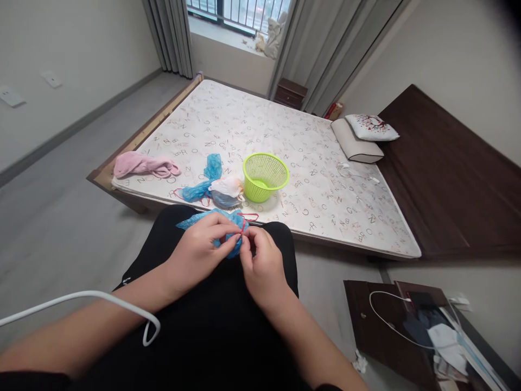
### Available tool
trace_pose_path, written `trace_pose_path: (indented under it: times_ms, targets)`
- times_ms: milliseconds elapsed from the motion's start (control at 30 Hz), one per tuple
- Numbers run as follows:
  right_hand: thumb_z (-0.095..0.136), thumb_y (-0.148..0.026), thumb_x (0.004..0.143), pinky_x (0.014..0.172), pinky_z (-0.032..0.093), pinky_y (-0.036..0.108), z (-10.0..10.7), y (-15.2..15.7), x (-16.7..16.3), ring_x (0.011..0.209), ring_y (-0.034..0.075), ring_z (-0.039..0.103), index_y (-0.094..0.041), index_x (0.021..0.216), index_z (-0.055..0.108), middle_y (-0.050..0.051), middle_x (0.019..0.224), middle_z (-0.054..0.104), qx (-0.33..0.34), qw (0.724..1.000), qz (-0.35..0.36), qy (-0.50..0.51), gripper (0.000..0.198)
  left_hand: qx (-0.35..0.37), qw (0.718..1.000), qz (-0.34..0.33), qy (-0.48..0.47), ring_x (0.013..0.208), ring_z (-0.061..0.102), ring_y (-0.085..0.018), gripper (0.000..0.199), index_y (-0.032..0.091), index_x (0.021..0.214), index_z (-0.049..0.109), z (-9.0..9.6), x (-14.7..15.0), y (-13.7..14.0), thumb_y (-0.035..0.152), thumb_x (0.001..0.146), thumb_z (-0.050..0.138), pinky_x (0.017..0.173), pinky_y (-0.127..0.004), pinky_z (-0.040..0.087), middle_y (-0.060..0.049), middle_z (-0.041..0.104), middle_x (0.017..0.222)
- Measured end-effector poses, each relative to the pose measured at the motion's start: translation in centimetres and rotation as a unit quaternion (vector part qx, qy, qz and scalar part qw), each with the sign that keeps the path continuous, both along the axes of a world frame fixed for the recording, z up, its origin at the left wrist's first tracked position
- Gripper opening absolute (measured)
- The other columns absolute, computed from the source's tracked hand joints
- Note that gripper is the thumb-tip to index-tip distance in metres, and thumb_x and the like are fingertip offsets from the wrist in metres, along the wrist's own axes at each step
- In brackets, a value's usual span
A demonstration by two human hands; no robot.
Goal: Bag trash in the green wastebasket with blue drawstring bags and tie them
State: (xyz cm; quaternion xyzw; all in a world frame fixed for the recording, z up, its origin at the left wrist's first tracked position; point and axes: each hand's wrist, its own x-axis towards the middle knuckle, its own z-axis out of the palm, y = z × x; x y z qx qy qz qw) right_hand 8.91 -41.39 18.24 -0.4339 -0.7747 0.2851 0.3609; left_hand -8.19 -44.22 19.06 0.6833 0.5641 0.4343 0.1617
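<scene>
Both hands meet over the lap, left hand (199,247) bunching the blue plastic bag (211,221) in a closed grip while right hand (262,266) fingertips pinch a red tie (243,226) at its neck, the green basket (265,176) on the mattress (285,141) near.

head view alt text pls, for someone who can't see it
Seated at a bed, a person's left hand and right hand pinch a crumpled blue plastic bag with a thin red tie. On the letter-print mattress sit a lime-green plastic mesh basket, more bags and pink cloth.
</scene>
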Motion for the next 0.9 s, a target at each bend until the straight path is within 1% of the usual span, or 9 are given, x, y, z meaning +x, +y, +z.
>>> trace_pose_path:
  times_ms: [233,400,533,700,800,900]
  targets:
    - [0.048,-0.024,0.103,0.076,0.052,0.031,-0.08,0.06,-0.21,0.084,0.019,0.066,-0.021,0.101,0.064,0.007,0.093,0.071,0.004,1.0,-0.009,-0.003,0.016,0.036,0.999,-0.012,0.029,0.09,0.069,-0.014,0.015,0.021,0.106,0.076,-0.38,-0.09,0.02,0.016,0.1,0.063,0.08,-0.025,0.057,-0.004,0.071,0.1]
    - [0.048,-0.027,0.102,0.073,0.05,0.031,0.03,-0.01,-0.36,0.08,0.019,0.064,-0.021,0.098,0.063,0.006,0.09,0.07,-0.016,1.0,-0.014,-0.003,0.017,0.019,1.0,-0.001,0.02,0.081,0.066,-0.013,0.01,0.02,0.099,0.072,-0.44,0.16,0.26,0.016,0.096,0.063,0.071,-0.025,0.056,-0.005,0.07,0.103]
    - [0.049,-0.028,0.101,0.073,0.05,0.031,-0.03,0.02,-0.42,0.08,0.019,0.064,-0.022,0.096,0.062,0.005,0.089,0.069,-0.021,1.0,-0.017,-0.003,0.015,0.01,1.0,0.009,0.01,0.077,0.064,-0.012,0.009,0.02,0.095,0.07,-0.19,0.2,0.38,0.013,0.093,0.063,0.069,-0.025,0.054,-0.005,0.07,0.103]
    - [0.052,-0.026,0.099,0.071,0.05,0.03,-0.17,0.34,-0.5,0.078,0.018,0.064,-0.022,0.094,0.06,0.004,0.088,0.068,-0.037,0.999,-0.019,-0.001,0.011,-0.021,0.999,-0.007,-0.024,0.077,0.062,-0.013,0.009,0.019,0.091,0.068,-0.15,0.02,0.49,0.012,0.089,0.064,0.069,-0.025,0.054,-0.004,0.069,0.102]
    - [0.052,-0.025,0.1,0.071,0.051,0.03,-0.07,0.41,-0.34,0.08,0.018,0.064,-0.022,0.098,0.062,0.005,0.091,0.068,-0.007,1.0,-0.01,-0.003,0.011,-0.023,0.999,-0.012,-0.021,0.077,0.061,-0.013,0.008,0.019,0.091,0.067,-0.11,-0.04,0.5,0.012,0.09,0.064,0.07,-0.025,0.053,-0.003,0.069,0.099]
    - [0.052,-0.025,0.102,0.077,0.053,0.032,0.15,0.42,-0.07,0.088,0.019,0.066,-0.021,0.108,0.064,0.007,0.097,0.07,0.05,0.999,0.007,-0.007,0.014,-0.014,1.0,-0.014,-0.01,0.078,0.061,-0.013,0.009,0.02,0.092,0.068,-0.02,-0.05,0.47,0.012,0.091,0.064,0.071,-0.025,0.053,-0.002,0.068,0.098]
